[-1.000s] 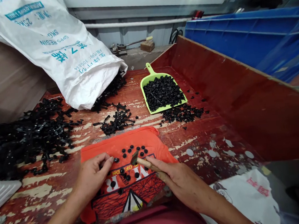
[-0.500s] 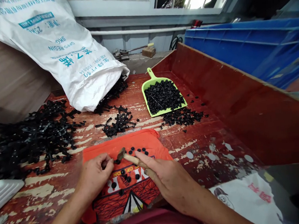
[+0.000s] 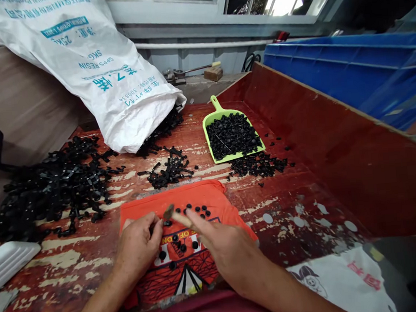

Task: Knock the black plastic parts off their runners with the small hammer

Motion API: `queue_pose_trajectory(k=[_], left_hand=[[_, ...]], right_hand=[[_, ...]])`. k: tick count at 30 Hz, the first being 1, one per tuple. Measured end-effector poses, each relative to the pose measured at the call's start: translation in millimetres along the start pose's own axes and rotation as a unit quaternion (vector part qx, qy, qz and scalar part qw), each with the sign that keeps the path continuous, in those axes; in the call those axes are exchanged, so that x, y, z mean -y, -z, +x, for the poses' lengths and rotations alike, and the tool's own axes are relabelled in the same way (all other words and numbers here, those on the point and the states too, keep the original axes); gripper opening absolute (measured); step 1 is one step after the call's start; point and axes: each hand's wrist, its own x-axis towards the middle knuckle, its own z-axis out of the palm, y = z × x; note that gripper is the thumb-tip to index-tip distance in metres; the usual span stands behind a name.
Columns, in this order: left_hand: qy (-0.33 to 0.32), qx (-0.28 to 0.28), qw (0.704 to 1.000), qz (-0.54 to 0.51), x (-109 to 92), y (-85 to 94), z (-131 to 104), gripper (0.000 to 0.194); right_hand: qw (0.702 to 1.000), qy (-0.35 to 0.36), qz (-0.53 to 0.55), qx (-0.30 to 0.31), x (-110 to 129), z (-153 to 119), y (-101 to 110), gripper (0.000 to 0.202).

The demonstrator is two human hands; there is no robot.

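A red printed cloth (image 3: 204,195) lies on the worn red table with several small black round pieces on it. My right hand (image 3: 225,244) is wrapped round the wooden handle of a small hammer (image 3: 168,211), whose head is over a black piece (image 3: 168,223) near the cloth's upper middle. Just left of that piece is my left hand (image 3: 140,239), thumb and index finger brought together at its edge. Whatever is between those fingertips is too small to make out.
A green dustpan (image 3: 215,103) full of black pieces stands behind the cloth, loose ones beside it. Tangled black parts (image 3: 64,183) lie at left, near a white sack (image 3: 131,109). A red board (image 3: 318,131) and blue crate (image 3: 346,76) are at right.
The view has shifted slightly, so the table's contents appear a little further right. My left hand's thumb and index finger sit closer to the hammer head.
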Motion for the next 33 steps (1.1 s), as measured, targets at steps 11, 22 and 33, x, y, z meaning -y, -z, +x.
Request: queue_pose_trajectory(k=[11, 22, 33], left_hand=[[0.057, 0.039, 0.988, -0.139, 1.2, 10.1, 8.1, 0.032], [0.203, 0.142, 0.659, -0.71, -7.2, 56.4, -6.2, 0.03], [0.163, 0.083, 0.812, -0.554, -15.8, 29.5, 19.3, 0.022]], right_hand=[[0.999, -0.004, 0.048, 0.024, -2.4, 8.7, -0.2, 0.057], [0.966, -0.042, 0.252, -0.027, -29.7, -11.5, 20.9, 0.054], [0.955, -0.059, 0.288, -0.031, -39.9, -32.9, 21.3, 0.052]])
